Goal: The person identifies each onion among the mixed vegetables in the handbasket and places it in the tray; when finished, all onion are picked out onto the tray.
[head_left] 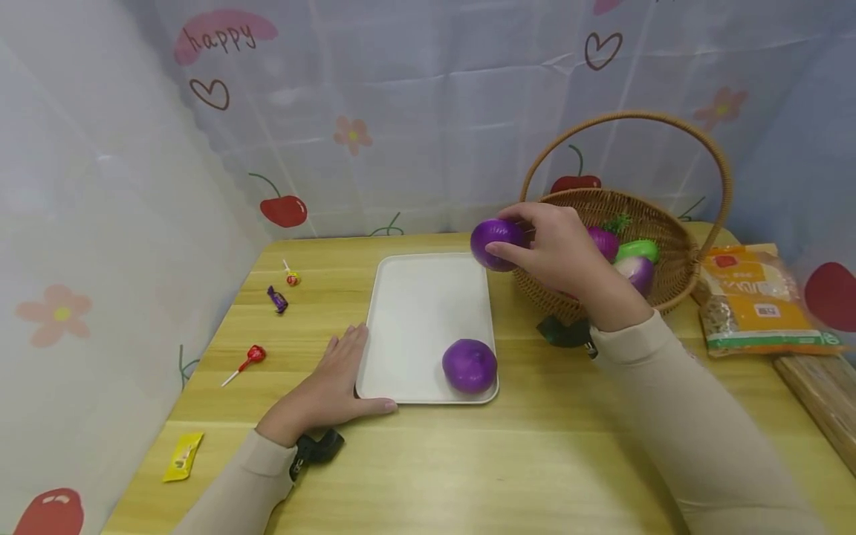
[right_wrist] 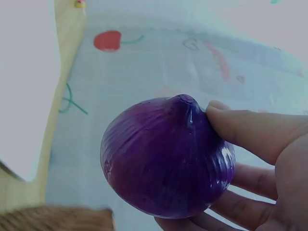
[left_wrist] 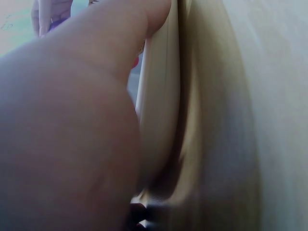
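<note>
Your right hand (head_left: 562,256) pinches a purple onion (head_left: 496,242) above the far right corner of the white tray (head_left: 414,312). Lower it beside the onion on the tray (head_left: 469,365); keep your left hand (head_left: 334,386) flat, steadying the rim.

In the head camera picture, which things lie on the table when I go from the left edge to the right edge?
Yellow packet → red lollipop → purple candy → left hand → white tray → held onion → right hand → basket → orange bag.
</note>
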### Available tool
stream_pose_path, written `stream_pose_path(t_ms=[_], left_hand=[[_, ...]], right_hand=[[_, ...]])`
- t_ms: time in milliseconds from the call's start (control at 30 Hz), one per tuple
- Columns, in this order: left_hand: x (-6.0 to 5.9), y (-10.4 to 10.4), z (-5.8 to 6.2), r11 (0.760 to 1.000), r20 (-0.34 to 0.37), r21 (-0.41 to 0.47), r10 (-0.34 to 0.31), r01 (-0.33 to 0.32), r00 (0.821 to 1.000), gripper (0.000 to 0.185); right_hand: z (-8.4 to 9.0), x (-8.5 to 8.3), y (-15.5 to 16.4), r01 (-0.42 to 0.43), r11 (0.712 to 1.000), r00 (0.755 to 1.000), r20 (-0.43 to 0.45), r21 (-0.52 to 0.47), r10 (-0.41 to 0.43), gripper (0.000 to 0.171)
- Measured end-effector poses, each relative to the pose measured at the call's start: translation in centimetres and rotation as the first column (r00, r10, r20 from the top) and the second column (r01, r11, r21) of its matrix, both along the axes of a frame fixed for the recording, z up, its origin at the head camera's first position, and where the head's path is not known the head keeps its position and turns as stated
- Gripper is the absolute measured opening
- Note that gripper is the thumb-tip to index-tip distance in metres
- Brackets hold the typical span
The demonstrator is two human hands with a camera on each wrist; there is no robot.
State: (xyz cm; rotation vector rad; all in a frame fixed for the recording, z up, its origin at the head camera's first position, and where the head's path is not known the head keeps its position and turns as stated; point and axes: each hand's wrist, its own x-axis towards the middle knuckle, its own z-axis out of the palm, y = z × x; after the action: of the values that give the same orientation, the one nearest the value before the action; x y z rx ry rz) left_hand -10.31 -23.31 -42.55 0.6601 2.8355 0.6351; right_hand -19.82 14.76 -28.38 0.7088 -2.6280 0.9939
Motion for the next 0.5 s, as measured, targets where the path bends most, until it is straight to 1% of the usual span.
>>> stream_pose_path(t_ms=[200, 367, 500], left_hand=[[0.0, -0.1, -0.1, 1.000, -0.010, -0.001, 0.001, -0.001, 1.000, 0.139], [0.0, -0.1, -0.1, 1.000, -0.010, 0.000, 0.001, -0.001, 1.000, 0.139], [-0.1, -0.1, -0.2, 1.000, -0.011, 0.007, 0.001, 0.000, 1.000, 0.139]], right_hand=[[-0.8, -0.8, -2.4, -0.009, 0.999, 0.997, 0.074, 0.038, 0.006, 0.049], [-1.8, -0.9, -3.9, -0.001, 0.999, 0.989, 0.148, 0.051, -0.006, 0.052], [-2.8, -1.1, -4.7, -0.018, 0.998, 0.984, 0.180, 0.059, 0.007, 0.055]])
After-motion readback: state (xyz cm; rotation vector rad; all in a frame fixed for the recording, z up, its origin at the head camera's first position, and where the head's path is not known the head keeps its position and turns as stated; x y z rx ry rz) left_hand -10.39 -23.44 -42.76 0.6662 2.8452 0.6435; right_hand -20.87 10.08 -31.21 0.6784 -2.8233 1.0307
